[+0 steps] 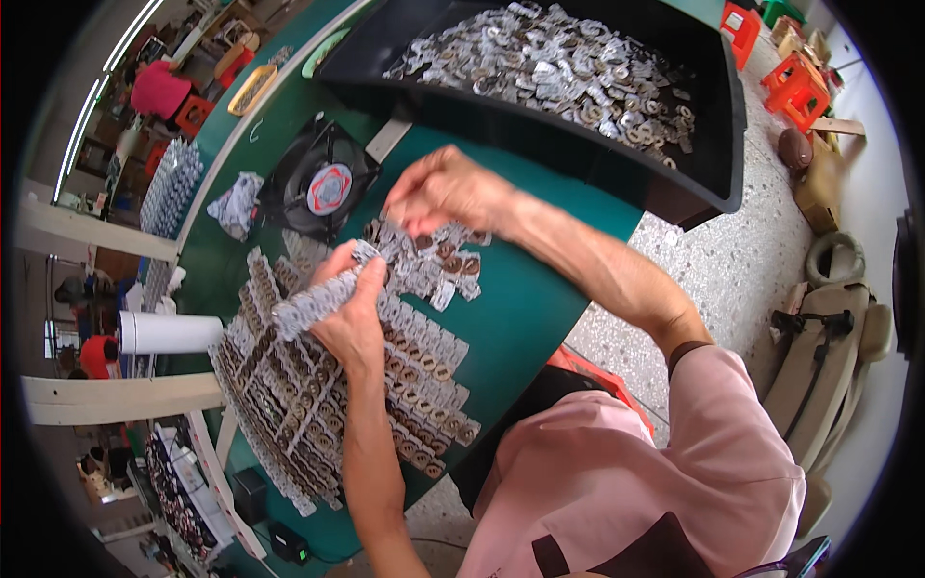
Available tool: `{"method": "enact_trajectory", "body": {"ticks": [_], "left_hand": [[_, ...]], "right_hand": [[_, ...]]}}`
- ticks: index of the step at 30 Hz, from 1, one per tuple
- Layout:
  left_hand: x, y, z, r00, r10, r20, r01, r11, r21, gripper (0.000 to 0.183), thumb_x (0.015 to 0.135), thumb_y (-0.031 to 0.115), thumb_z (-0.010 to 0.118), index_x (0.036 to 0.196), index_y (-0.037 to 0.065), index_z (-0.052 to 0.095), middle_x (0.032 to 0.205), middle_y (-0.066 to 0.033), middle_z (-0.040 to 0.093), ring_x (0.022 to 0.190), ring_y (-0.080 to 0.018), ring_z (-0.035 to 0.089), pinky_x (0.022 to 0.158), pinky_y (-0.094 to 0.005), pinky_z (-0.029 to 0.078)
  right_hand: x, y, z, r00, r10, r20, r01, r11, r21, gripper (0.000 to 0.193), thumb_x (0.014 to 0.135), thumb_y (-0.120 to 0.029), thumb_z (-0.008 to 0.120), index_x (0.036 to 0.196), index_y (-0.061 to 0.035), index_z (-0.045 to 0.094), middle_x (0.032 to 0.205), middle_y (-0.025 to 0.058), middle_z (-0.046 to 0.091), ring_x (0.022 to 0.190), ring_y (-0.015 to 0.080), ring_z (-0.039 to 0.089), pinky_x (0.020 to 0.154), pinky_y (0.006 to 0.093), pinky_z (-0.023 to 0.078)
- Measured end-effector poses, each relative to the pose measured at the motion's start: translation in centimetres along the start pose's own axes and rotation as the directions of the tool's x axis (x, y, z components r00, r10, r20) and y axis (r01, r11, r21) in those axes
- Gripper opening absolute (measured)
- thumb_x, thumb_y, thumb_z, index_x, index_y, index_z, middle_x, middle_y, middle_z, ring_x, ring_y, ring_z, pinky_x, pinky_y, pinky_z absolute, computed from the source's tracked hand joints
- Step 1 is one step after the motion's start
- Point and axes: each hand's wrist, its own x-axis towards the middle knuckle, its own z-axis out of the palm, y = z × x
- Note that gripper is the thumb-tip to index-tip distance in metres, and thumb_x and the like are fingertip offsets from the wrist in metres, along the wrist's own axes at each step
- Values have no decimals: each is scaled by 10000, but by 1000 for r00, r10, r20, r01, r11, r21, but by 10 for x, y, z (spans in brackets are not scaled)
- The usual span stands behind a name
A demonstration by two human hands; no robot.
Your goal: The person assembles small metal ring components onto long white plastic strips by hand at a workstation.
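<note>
My left hand (356,323) is wrapped round a row of small grey, ring-shaped parts (313,306) stacked face to face, its thumb along the side. Just above and to the right, my right hand (451,191) has its fingers curled together in a pinch, slightly blurred; what lies between them cannot be made out. Below that hand, a loose heap of the same parts (434,262), grey with some brown rings, lies on the green table (525,275). Beneath and around my left forearm spread many neat rows of stacked parts (299,385).
A large black bin (578,140) full of loose parts stands at the far side. Left of my right hand is a black fan (323,178), with a crumpled plastic bag (236,205) beside it. A white cylinder (171,332) and pale posts (125,395) border the table's left.
</note>
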Motion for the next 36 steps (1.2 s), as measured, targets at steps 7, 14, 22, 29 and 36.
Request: {"method": "enact_trajectory", "body": {"ticks": [7,14,22,29,36], "left_hand": [[-4,9,12,989,-17,144,23,999,-37,340,702,63,730,1025,20,634,759,-18,565,659,-121,544,583,-260,445],[10,-3,-4,884,-358,301,468,671,-575,244,883,191,594,1023,-8,590,828,-29,576,695,-95,523,680,-260,484],[12,-1,-6,851,-363,380,522,513,-681,254,919,144,515,1097,-36,535,884,-58,585,733,-101,545,717,-267,506],[12,-7,-5,862,-379,336,500,527,-687,201,887,88,549,1041,-39,570,850,-64,596,695,-107,557,661,-263,513],[10,-10,-6,881,-357,310,468,576,-670,166,876,79,558,991,-34,598,819,-58,607,682,-113,567,637,-274,525]], "right_hand": [[5,2,5,1000,0,-13,0,1000,1,143,780,-63,682,882,28,641,775,78,648,644,114,622,605,205,535],[-4,1,9,994,-42,101,51,995,-81,167,800,-88,673,932,10,644,808,67,648,688,107,630,646,210,533],[-8,5,19,989,-51,138,65,993,-94,153,806,-81,668,933,2,648,810,66,661,688,98,632,629,201,526],[-8,6,20,982,-122,145,134,987,-82,100,784,-17,667,871,32,667,783,117,670,646,127,642,591,218,552],[-10,5,22,984,-121,130,134,986,-96,102,771,18,657,871,28,672,804,128,675,669,148,657,609,239,565]]}}
